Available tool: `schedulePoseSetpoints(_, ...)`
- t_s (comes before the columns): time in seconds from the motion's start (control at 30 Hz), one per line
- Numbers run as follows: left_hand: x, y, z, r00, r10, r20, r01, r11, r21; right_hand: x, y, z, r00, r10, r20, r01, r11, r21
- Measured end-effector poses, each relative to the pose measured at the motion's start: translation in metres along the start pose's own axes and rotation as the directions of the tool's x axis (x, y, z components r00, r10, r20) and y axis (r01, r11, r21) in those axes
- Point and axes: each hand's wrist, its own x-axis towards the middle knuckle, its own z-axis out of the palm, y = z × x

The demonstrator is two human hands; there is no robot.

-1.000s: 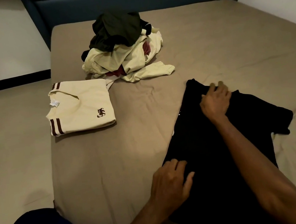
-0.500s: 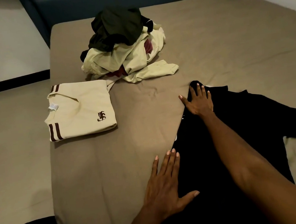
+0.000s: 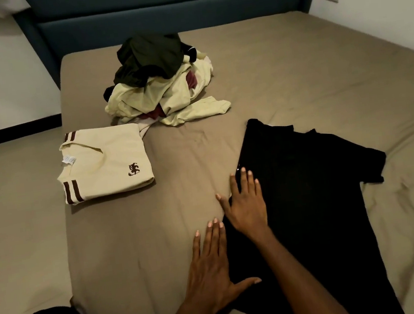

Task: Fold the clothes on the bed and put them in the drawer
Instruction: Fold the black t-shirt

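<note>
The black T-shirt (image 3: 311, 195) lies flat on the bed (image 3: 138, 245), toward its near right part, partly folded lengthwise so that its left side forms a straight edge; one short sleeve sticks out to the right. Both hands rest on that left edge. The right hand (image 3: 246, 204) lies palm down with its fingers straight and spread, most of them on the black cloth and the thumb out over the bed sheet. The left hand (image 3: 212, 269) lies just nearer, also flat and spread: its fingers stretch along the sheet beside the shirt's edge, while the thumb points right onto the cloth. Neither hand pinches or curls round anything; the two hands lie close together, the left fingertips near the right wrist.

Well apart, toward the bed's left edge, sits a folded cream shirt (image 3: 107, 164) with brown stripes and a small dark emblem. Beyond it, toward the headboard (image 3: 181, 10), is a loose pile of clothes (image 3: 159, 84), cream and maroon pieces below, a dark green one on top.
</note>
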Motion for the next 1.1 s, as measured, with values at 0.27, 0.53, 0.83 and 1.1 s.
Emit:
schedulePoseSetpoints(0.27,-0.01,-0.012,-0.003,0.998,0.003,0.062,-0.008,0.997,0.077,-0.089,-0.025,0.0,0.999,-0.047,0.014,0.047,0.999,-0.006)
schedulePoseSetpoints(0.53,-0.031,-0.018,0.001,0.992,0.098,0.085,-0.108,0.986,0.125,-0.148,-0.02,-0.005,0.99,-0.144,0.0,0.144,0.99,-0.004)
schedulePoseSetpoints(0.83,-0.043,0.01,-0.005,0.966,0.254,-0.052,-0.243,0.958,0.153,-0.193,0.033,-0.043,0.99,-0.143,-0.007,0.136,0.925,0.356)
schedulePoseSetpoints(1.1,-0.033,0.167,0.008,0.924,0.35,-0.156,-0.383,0.829,-0.407,-0.246,0.166,-0.098,0.676,0.731,-0.088,-0.686,0.669,0.288)
